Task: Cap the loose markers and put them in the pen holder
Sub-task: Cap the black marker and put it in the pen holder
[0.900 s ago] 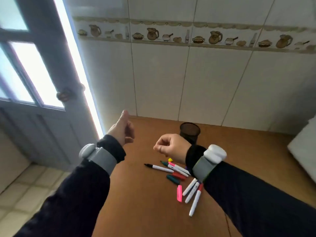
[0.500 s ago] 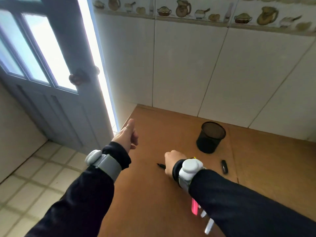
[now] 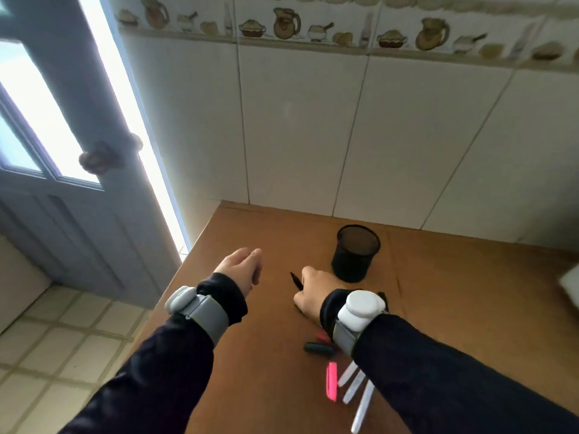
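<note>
From the head view we see both our arms in dark sleeves reaching over the brown table (image 3: 454, 308), each wrist wearing a grey band with a white module. Our right hand (image 3: 313, 292) is curled down on the tabletop around a black marker (image 3: 296, 280), whose dark tip pokes out toward 11 o'clock from the knuckles. Our left hand (image 3: 241, 269) hovers at 9 o'clock of the right one, loosely curled, fingers bent inward and holding nothing. The black mesh pen holder (image 3: 355, 256) stands upright at 1 o'clock of the right hand, near it but apart. At 6 o'clock of that hand, partly hidden by the wrist, lie a dark green cap (image 3: 316, 347), a pink cap (image 3: 331, 385) and 3 white marker barrels (image 3: 355, 388).
</note>
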{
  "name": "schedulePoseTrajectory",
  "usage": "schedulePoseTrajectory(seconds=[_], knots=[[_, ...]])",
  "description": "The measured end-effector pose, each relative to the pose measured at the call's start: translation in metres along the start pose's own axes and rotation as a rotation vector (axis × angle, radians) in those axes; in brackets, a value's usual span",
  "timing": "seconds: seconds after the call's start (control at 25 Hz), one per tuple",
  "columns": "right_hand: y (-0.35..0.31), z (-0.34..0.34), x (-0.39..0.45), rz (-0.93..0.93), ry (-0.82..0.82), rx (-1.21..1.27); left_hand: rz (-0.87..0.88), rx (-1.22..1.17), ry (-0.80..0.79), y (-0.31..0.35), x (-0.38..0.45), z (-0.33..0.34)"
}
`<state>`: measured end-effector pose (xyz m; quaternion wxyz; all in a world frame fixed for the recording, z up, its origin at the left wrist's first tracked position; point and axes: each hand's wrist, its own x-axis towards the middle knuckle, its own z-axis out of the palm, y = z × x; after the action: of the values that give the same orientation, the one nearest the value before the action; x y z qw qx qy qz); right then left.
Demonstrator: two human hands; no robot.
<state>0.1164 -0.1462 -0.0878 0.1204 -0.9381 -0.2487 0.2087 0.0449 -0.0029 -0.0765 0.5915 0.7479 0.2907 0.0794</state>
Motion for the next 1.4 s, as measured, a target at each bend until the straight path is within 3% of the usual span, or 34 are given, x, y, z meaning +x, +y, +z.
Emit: schedulePoseTrajectory(seconds=[0.16, 0.28, 0.48, 0.68, 0.84, 0.96, 1.12, 1.24, 1.4], knots=[[0.068, -0.031, -0.029, 0.142, 0.128, 0.116, 0.154, 0.354, -0.163, 0.007, 0.006, 0.074], [0.121, -0.044, -0.049, 0.217, 0.219, 0.171, 0.303, 0.646, -0.38, 0.013, 0.008, 0.136], [0.175, -0.052, -0.072, 0.353, 0.289, 0.235, 0.391, 1.08, -0.75, 0.022, 0.026, 0.205], [0.205, -0.054, -0.069, 0.458, 0.274, 0.236, 0.619, 1.179, -0.75, 0.001, 0.034, 0.23], [0.202, -0.053, -0.068, 0.452, 0.27, 0.226, 0.607, 1.241, -0.724, -0.001, 0.042, 0.226], [0.186, -0.052, -0.069, 0.356, 0.275, 0.221, 0.523, 1.021, -0.534, 0.007, 0.031, 0.201], [0.145, -0.052, -0.067, 0.175, 0.248, 0.261, 0.295, 0.452, -0.168, 0.017, 0.014, 0.145], [0.11, -0.049, -0.064, 0.039, 0.225, 0.299, 0.133, -0.079, -0.17, 0.025, 0.012, 0.105], [0.076, -0.044, -0.06, -0.076, 0.29, 0.304, 0.086, -0.368, -0.113, 0.035, 0.005, 0.069]])
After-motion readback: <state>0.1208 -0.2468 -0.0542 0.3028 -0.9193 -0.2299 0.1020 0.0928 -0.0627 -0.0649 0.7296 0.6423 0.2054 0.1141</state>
